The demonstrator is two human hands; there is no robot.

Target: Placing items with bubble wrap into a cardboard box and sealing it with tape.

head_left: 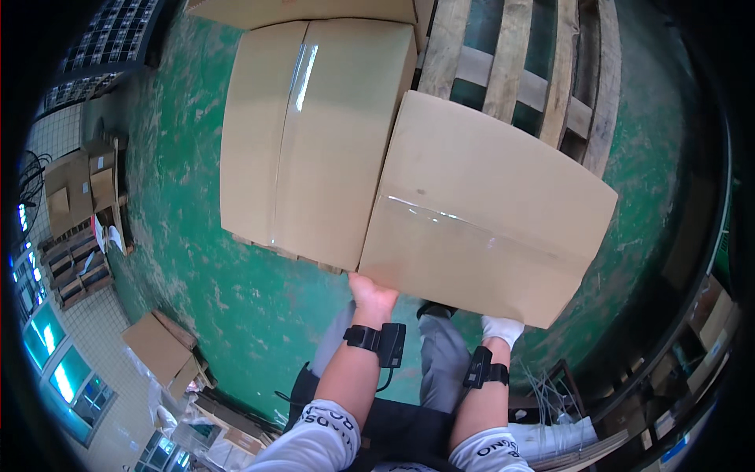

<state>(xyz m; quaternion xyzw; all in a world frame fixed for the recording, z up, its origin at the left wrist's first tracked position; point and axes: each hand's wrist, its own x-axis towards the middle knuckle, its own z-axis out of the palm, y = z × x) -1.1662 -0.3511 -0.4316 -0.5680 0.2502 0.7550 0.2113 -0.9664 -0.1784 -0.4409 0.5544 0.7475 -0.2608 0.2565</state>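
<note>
A large taped cardboard box (487, 212) sits at a slant on the right. Against its near left edge is my left hand (372, 295), bare, with a wrist strap and a small black device behind it. My right hand (503, 329), in a white glove, is at the near right underside of the same box. Both hands hold this box; most of their fingers are hidden by it. Close along its left side stands a second taped cardboard box (314, 141). I cannot tell how much of the right box rests on the pallet beneath.
Wooden pallet (511, 71) slats show beyond the held box. Another carton (307, 11) stands at the far end. Flattened cardboard (161, 346) and a stacked pallet (75, 263) lie to the left on the green floor (189, 157). Wire and white rolls (558, 436) are at my right.
</note>
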